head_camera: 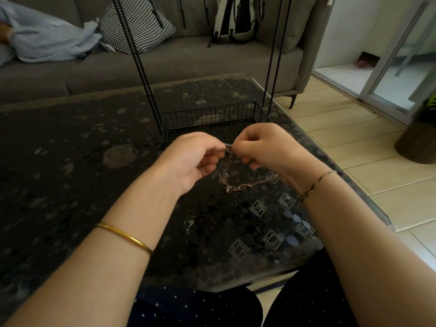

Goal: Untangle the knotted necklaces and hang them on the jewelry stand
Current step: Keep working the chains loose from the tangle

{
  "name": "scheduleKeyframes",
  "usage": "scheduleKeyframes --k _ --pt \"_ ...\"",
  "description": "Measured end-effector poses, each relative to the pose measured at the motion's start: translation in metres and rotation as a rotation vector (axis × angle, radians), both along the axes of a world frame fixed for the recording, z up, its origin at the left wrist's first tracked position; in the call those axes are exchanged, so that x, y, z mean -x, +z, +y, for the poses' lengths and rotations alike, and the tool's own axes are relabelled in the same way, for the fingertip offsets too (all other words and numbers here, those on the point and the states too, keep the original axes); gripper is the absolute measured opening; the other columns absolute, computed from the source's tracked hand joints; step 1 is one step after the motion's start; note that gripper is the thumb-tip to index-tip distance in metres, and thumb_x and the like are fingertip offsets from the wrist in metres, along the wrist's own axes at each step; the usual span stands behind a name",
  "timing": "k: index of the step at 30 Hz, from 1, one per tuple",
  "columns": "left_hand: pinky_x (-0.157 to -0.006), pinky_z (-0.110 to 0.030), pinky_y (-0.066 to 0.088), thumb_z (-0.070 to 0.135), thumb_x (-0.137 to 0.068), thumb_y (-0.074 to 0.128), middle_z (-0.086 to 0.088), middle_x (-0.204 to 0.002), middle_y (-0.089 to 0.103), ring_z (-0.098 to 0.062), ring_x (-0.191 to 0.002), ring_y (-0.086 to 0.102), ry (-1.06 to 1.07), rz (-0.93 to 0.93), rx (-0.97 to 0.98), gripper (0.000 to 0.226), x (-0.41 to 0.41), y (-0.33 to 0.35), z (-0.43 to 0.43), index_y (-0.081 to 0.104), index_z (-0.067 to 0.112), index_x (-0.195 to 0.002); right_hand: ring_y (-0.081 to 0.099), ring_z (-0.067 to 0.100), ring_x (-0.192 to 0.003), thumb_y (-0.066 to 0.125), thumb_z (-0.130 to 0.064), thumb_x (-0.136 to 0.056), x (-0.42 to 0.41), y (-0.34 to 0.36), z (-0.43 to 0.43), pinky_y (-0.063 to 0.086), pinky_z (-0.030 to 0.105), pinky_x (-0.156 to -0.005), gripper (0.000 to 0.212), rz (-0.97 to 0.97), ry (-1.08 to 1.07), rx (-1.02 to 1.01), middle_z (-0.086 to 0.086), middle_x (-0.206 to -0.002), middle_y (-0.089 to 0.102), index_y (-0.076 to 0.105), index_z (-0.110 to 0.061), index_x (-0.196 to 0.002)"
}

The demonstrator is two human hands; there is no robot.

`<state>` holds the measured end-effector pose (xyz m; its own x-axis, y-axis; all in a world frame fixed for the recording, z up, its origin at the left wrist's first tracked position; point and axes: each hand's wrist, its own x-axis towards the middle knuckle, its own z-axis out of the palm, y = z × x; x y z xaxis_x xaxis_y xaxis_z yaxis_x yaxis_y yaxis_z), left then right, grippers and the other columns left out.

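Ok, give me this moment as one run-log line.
phase: untangling | left hand: pinches knotted necklaces | right hand: pinches same knot | slack: hangs below hands | jewelry stand: on table, behind hands

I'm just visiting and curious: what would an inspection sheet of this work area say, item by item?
Surface: dark patterned table with a glossy top.
Job's things: tangled necklaces hang from both hands; a black wire jewelry stand stands on the table just behind them, its rods running up out of view.
Clutter: a small pale glint on the table, too faint to identify.
Grips: left hand and right hand both pinch the knot at the top of the chains.
Cables: nothing seen.
Surroundings: grey sofa with a checked cushion and a backpack; tiled floor; glass door at right.
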<state>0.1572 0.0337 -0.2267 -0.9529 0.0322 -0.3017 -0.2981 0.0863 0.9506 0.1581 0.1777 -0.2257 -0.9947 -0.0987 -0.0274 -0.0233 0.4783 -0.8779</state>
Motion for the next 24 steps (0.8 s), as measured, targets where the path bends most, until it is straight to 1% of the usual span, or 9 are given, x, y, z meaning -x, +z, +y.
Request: scheduleKeyframes --k 2,5,7,12,15,17,19,22,24 --pt "-0.058 -0.022 0.044 0.007 -0.088 0.058 0.000 -0.069 0.061 -0.010 -0.065 0.053 -0.015 -0.002 0.013 0.016 0.0003 -0.0010 0.0000 0.065 0.014 -0.074 0.054 0.014 -0.065 0.059 -0.005 -0.083 0.0001 -0.0003 0.0007 0.045 0.018 -0.052 0.010 0.011 -0.006 0.011 0.004 -0.069 0.058 0.061 -0.011 -0.075" --pt "-0.061 -0.022 0.045 0.008 -0.088 0.059 0.000 -0.072 0.063 -0.010 -0.068 0.055 -0.031 0.019 0.075 0.014 0.0004 -0.0015 0.0002 0.067 0.013 -0.078 0.054 0.008 -0.064 0.057 -0.003 -0.083 0.0007 0.0004 0.0029 0.048 0.018 -0.056 0.014 0.021 -0.003 0.069 -0.001 -0.071 0.058 0.063 -0.015 -0.080" --pt "-0.062 -0.022 0.046 0.009 -0.089 0.059 0.000 -0.073 0.063 -0.009 -0.069 0.055 -0.038 0.023 0.093 0.013 0.0003 -0.0020 0.0004 0.068 0.012 -0.080 0.054 0.006 -0.064 0.058 -0.005 -0.084 0.0010 0.0007 0.0036 0.049 0.018 -0.057 0.013 0.042 0.002 0.076 -0.003 -0.073 0.060 0.066 -0.015 -0.081" --pt "-0.064 -0.022 0.046 0.011 -0.089 0.060 0.001 -0.073 0.063 -0.009 -0.069 0.055 -0.042 0.030 0.109 0.009 0.0008 -0.0028 0.0002 0.069 0.010 -0.085 0.051 -0.007 -0.055 0.069 -0.016 -0.081 0.0008 -0.0002 0.0037 0.043 0.008 -0.055 0.003 0.206 0.052 -0.085 -0.010 -0.070 0.061 0.071 -0.014 -0.079" --pt "-0.066 -0.023 0.047 0.014 -0.090 0.061 0.001 -0.073 0.063 -0.008 -0.069 0.055 -0.049 0.044 0.149 0.011 0.0015 -0.0043 0.0001 0.069 0.010 -0.083 0.054 -0.002 -0.064 0.068 -0.017 -0.083 0.0026 -0.0013 0.0037 0.044 0.011 -0.062 0.005 0.280 0.067 -0.207 -0.009 -0.075 0.061 0.071 -0.013 -0.085" --pt "-0.069 -0.025 0.049 0.017 -0.091 0.060 0.000 -0.076 0.064 -0.010 -0.072 0.056 -0.059 0.061 0.208 0.014 0.0024 -0.0065 0.0003 0.069 0.011 -0.082 0.056 0.005 -0.073 0.065 -0.018 -0.085 0.0033 -0.0022 0.0029 0.046 0.017 -0.069 0.007 0.310 0.071 -0.283 -0.007 -0.080 0.062 0.071 -0.013 -0.086" --pt "-0.074 -0.029 0.052 0.018 -0.091 0.058 -0.002 -0.081 0.066 -0.012 -0.076 0.058 -0.088 0.088 0.282 0.016 0.0028 -0.0084 0.0013 0.069 0.011 -0.083 0.056 0.008 -0.077 0.063 -0.018 -0.086 0.0031 -0.0027 0.0017 0.045 0.019 -0.072 0.008 0.336 0.066 -0.335 -0.007 -0.081 0.062 0.070 -0.014 -0.086" --pt "-0.083 -0.035 0.055 0.015 -0.090 0.057 -0.006 -0.088 0.069 -0.015 -0.080 0.063 -0.115 0.179 0.407 0.014 0.0011 -0.0082 0.0037 0.069 0.010 -0.084 0.055 0.007 -0.073 0.062 -0.016 -0.086 0.0031 -0.0028 0.0013 0.043 0.016 -0.066 0.006 0.341 0.056 -0.326 -0.006 -0.079 0.061 0.069 -0.014 -0.085" --pt "-0.085 -0.043 0.056 0.014 -0.086 0.060 -0.008 -0.085 0.068 -0.020 -0.081 0.065 -0.081 0.282 0.469 0.010 -0.0005 -0.0064 0.0050 0.067 0.008 -0.083 0.051 0.003 -0.065 0.062 -0.014 -0.086 0.0027 -0.0023 0.0015 0.042 0.012 -0.060 0.006 0.311 0.056 -0.272 -0.009 -0.074 0.059 0.068 -0.014 -0.083"
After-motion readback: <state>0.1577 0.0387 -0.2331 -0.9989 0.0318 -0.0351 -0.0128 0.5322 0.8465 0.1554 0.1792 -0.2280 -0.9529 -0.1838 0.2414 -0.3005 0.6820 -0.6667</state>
